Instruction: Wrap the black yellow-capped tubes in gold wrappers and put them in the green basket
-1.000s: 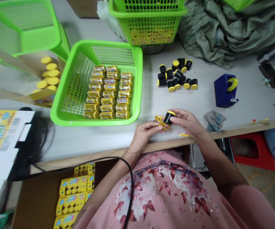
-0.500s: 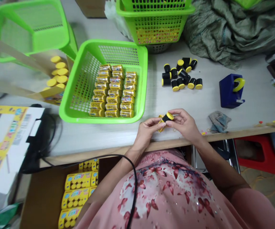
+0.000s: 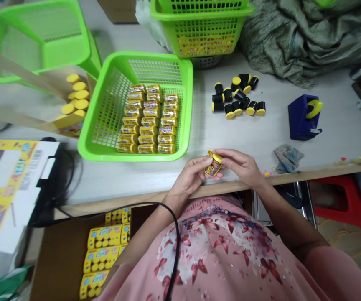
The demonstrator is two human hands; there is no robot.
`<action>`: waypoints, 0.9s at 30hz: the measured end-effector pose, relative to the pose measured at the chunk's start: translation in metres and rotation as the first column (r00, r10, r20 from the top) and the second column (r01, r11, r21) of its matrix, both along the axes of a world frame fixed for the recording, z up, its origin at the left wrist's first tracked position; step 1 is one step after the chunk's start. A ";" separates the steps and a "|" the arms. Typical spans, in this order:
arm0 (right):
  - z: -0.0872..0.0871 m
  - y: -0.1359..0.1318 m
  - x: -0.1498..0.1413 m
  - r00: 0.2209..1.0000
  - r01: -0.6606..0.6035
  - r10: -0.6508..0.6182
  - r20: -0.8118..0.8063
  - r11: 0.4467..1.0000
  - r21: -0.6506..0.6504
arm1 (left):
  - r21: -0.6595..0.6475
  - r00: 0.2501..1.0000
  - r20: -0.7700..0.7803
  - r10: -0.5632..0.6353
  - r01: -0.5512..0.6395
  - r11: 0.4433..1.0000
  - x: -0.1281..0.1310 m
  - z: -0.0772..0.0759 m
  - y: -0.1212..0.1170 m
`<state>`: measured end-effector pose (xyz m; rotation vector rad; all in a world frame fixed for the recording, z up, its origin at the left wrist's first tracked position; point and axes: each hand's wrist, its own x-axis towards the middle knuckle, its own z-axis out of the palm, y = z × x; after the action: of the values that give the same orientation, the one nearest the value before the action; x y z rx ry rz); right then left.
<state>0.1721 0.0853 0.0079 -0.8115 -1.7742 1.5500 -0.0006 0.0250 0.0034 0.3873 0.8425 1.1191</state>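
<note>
Between my hands is a small jar (image 3: pixel 214 164) with a yellow cap and a colourful yellow label around its body. My left hand (image 3: pixel 192 175) grips the jar from below and the left side. The fingertips of my right hand (image 3: pixel 239 164) press against its cap end and upper side. Several black jars with yellow caps (image 3: pixel 237 97) lie loose on the white table (image 3: pixel 199 138), beyond my right hand. Rows of gold-labelled jars (image 3: pixel 146 119) fill a green plastic basket (image 3: pixel 155 54) ahead of my left hand.
A blue tape dispenser (image 3: pixel 301 118) and a grey rag (image 3: pixel 288 159) lie to the right. Stacked green baskets (image 3: pixel 204 37) and a grey-green cloth sheet (image 3: pixel 293 33) stand behind. Below the table edge, a cardboard box (image 3: pixel 58 267) holds yellow packs.
The jar's black body is now covered by the label, and the jar stands more upright, with its cap turned up and to the right. Both hands have shifted slightly nearer the table edge.
</note>
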 end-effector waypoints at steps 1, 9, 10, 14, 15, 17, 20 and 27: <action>0.000 0.000 -0.002 1.000 0.008 -0.009 -0.013 0.999 -0.033 | 0.001 1.000 0.002 -0.005 0.005 1.000 0.000 0.000 -0.001; -0.009 0.001 -0.011 0.896 0.261 -0.361 0.258 0.899 0.353 | 0.223 0.830 -0.436 0.348 -0.275 0.935 0.016 -0.014 -0.005; -0.008 0.001 -0.010 0.878 0.243 -0.381 0.288 0.876 0.417 | 0.249 0.809 -0.452 0.376 -0.290 0.924 0.017 -0.015 -0.004; -0.002 -0.006 -0.006 0.889 0.052 -0.328 0.320 0.766 0.641 | 0.233 0.836 -0.375 0.401 -0.334 0.913 0.019 -0.013 0.000; -0.002 -0.010 -0.007 0.899 0.011 -0.309 0.309 0.723 0.691 | 0.221 0.850 -0.347 0.397 -0.338 0.915 0.019 -0.011 0.001; -0.003 -0.016 -0.010 0.921 0.004 -0.295 0.257 0.663 0.748 | 0.190 0.883 -0.282 0.375 -0.332 0.924 0.018 -0.007 0.001; -0.008 -0.022 -0.015 0.940 0.095 -0.300 0.160 0.683 0.724 | 0.077 0.953 -0.170 0.252 -0.242 0.967 0.016 0.000 -0.001; 0.000 -0.023 -0.009 0.967 0.055 -0.197 0.161 0.781 0.623 | -0.058 0.998 -0.001 0.055 -0.055 0.997 0.009 0.010 -0.007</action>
<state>0.1635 0.0618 0.0076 -0.7597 -2.1538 0.7160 0.0085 0.0184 0.0131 0.3174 0.8881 1.1434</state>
